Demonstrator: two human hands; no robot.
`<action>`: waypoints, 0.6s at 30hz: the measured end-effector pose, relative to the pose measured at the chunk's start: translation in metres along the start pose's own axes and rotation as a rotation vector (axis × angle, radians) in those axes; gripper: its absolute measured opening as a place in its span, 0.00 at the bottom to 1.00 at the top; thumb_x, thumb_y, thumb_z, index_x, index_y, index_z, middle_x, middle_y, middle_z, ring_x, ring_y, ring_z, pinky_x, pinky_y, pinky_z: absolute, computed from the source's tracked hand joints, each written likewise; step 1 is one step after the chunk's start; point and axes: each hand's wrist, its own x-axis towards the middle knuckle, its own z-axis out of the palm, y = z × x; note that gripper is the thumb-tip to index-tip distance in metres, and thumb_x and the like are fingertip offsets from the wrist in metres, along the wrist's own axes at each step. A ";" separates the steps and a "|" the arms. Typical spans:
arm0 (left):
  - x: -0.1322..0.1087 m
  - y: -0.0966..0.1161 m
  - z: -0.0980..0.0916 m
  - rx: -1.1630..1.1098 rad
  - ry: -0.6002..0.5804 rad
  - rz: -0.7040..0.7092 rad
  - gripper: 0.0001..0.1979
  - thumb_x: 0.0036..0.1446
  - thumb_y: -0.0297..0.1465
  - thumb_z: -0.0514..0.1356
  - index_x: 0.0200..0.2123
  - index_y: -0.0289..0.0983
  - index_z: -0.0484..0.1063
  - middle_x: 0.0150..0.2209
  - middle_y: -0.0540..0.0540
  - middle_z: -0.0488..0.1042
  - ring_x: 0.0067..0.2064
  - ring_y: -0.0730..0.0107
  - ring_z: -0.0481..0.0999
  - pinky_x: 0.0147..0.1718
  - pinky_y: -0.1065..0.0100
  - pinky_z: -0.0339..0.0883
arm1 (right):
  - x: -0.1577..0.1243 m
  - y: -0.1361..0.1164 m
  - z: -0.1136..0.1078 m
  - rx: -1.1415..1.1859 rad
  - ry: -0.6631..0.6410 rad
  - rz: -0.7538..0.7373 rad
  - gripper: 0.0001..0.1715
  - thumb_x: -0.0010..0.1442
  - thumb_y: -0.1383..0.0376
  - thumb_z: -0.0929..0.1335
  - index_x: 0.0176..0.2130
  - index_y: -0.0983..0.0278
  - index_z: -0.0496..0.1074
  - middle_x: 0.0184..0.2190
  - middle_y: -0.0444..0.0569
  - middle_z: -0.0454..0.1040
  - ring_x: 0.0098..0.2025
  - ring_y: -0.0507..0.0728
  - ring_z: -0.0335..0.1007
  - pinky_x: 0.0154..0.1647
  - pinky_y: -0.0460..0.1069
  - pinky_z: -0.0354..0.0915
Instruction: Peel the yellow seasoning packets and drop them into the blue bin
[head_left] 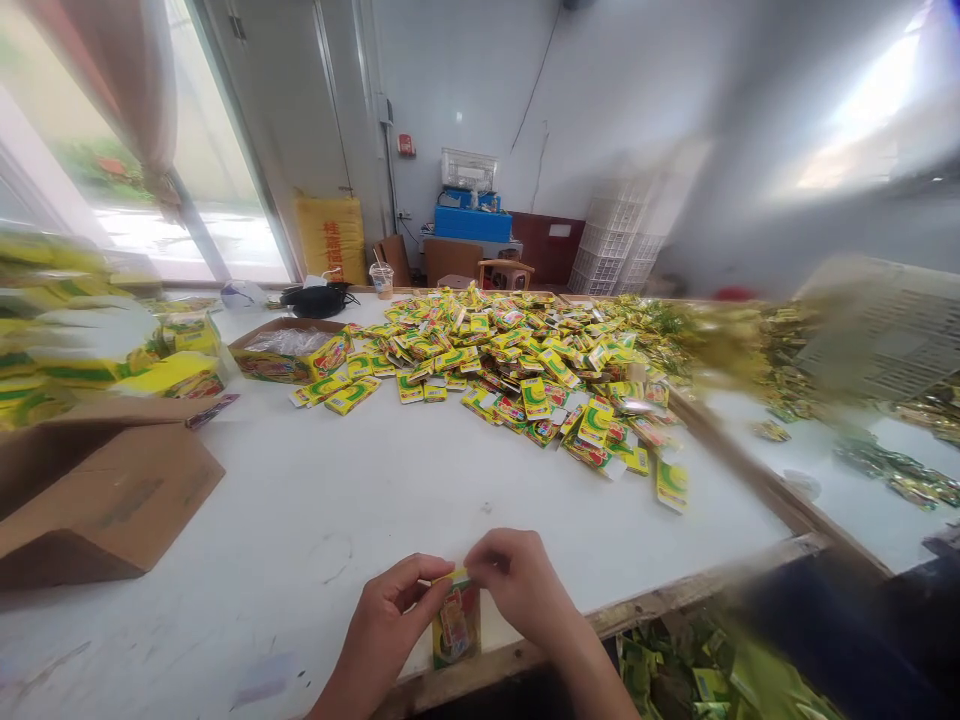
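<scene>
At the front edge of the white table, a small yellow-and-green printed box (456, 625) stands between my hands. My left hand (397, 610) pinches its upper left corner between thumb and fingers. On the other side, my right hand (521, 580) has its fingertips closed at the top right of the same box, at the flap end. Further up the table spreads a large heap of similar yellow boxes (536, 398), with one lone box (672, 486) at its right front.
An open brown carton (142, 500) stands at the left, near stacked yellow packs (180, 375). Behind are a box of clear plastic bags (289, 345), a black bag (319, 300) and a cup (382, 280). A wooden strip (742, 460) divides the table from foil packets (896, 475) at right.
</scene>
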 end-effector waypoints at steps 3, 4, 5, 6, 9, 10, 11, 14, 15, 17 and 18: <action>-0.002 0.004 0.000 -0.003 -0.010 0.009 0.09 0.57 0.36 0.63 0.39 0.42 0.80 0.38 0.45 0.81 0.38 0.62 0.80 0.36 0.70 0.75 | -0.003 -0.001 -0.001 0.005 -0.051 -0.003 0.09 0.51 0.74 0.70 0.31 0.61 0.78 0.28 0.42 0.78 0.31 0.54 0.74 0.32 0.45 0.66; -0.003 0.005 0.000 0.019 -0.007 0.052 0.09 0.57 0.36 0.62 0.40 0.42 0.81 0.38 0.45 0.81 0.39 0.61 0.80 0.37 0.69 0.75 | -0.004 0.000 -0.002 0.011 -0.055 -0.005 0.09 0.49 0.74 0.71 0.31 0.61 0.77 0.28 0.41 0.77 0.30 0.53 0.73 0.31 0.45 0.66; -0.004 0.005 0.000 0.044 -0.006 0.097 0.09 0.57 0.35 0.62 0.40 0.43 0.81 0.39 0.45 0.81 0.40 0.61 0.80 0.38 0.69 0.75 | -0.005 0.003 -0.001 0.011 -0.048 -0.015 0.11 0.47 0.76 0.72 0.31 0.61 0.77 0.28 0.41 0.76 0.30 0.52 0.73 0.31 0.44 0.66; -0.005 0.004 -0.001 0.065 -0.010 0.136 0.10 0.57 0.34 0.63 0.41 0.44 0.81 0.40 0.46 0.81 0.41 0.61 0.80 0.39 0.69 0.75 | -0.006 0.005 -0.001 0.006 -0.035 -0.032 0.13 0.46 0.77 0.72 0.31 0.61 0.76 0.29 0.40 0.75 0.30 0.52 0.72 0.31 0.44 0.66; -0.008 -0.001 0.000 0.071 -0.019 0.173 0.12 0.55 0.33 0.65 0.44 0.46 0.80 0.42 0.47 0.81 0.42 0.60 0.81 0.40 0.69 0.76 | -0.011 0.013 0.003 0.001 0.006 -0.099 0.14 0.47 0.79 0.71 0.31 0.60 0.74 0.29 0.40 0.73 0.33 0.52 0.71 0.33 0.44 0.66; -0.009 -0.004 0.002 0.062 -0.018 0.162 0.13 0.55 0.33 0.65 0.45 0.46 0.80 0.43 0.47 0.81 0.43 0.60 0.81 0.40 0.69 0.76 | -0.013 0.015 0.006 0.010 0.012 -0.115 0.14 0.48 0.79 0.70 0.31 0.60 0.74 0.30 0.40 0.72 0.34 0.52 0.71 0.33 0.44 0.66; -0.010 -0.006 0.003 0.050 -0.017 0.150 0.14 0.55 0.33 0.65 0.46 0.46 0.79 0.43 0.47 0.81 0.43 0.60 0.81 0.40 0.69 0.76 | -0.016 0.016 0.009 0.018 0.020 -0.131 0.15 0.49 0.79 0.69 0.31 0.60 0.73 0.31 0.41 0.72 0.34 0.52 0.70 0.33 0.44 0.65; -0.017 -0.010 0.009 0.031 -0.034 0.115 0.16 0.59 0.33 0.62 0.51 0.46 0.76 0.44 0.47 0.81 0.42 0.61 0.81 0.41 0.67 0.76 | -0.021 0.015 0.022 0.024 0.071 -0.179 0.14 0.52 0.79 0.66 0.31 0.61 0.72 0.33 0.42 0.70 0.35 0.52 0.69 0.36 0.45 0.65; -0.020 -0.011 0.011 0.038 -0.040 0.111 0.16 0.59 0.33 0.61 0.52 0.46 0.75 0.44 0.47 0.81 0.41 0.62 0.81 0.41 0.66 0.76 | -0.023 0.014 0.025 0.030 0.086 -0.186 0.13 0.53 0.78 0.66 0.32 0.60 0.72 0.34 0.43 0.70 0.35 0.52 0.69 0.36 0.46 0.66; -0.023 -0.009 0.011 0.072 -0.044 0.114 0.15 0.61 0.33 0.60 0.51 0.46 0.74 0.42 0.48 0.81 0.41 0.62 0.81 0.42 0.66 0.75 | -0.026 0.014 0.023 0.070 0.100 -0.173 0.11 0.55 0.76 0.66 0.32 0.60 0.72 0.35 0.45 0.71 0.37 0.54 0.70 0.37 0.48 0.67; -0.021 -0.007 0.010 0.105 -0.068 0.132 0.14 0.62 0.33 0.59 0.51 0.46 0.75 0.42 0.47 0.81 0.42 0.62 0.80 0.43 0.65 0.75 | -0.028 0.015 0.017 0.099 0.099 -0.156 0.09 0.56 0.74 0.67 0.31 0.59 0.73 0.34 0.46 0.71 0.36 0.55 0.71 0.37 0.48 0.68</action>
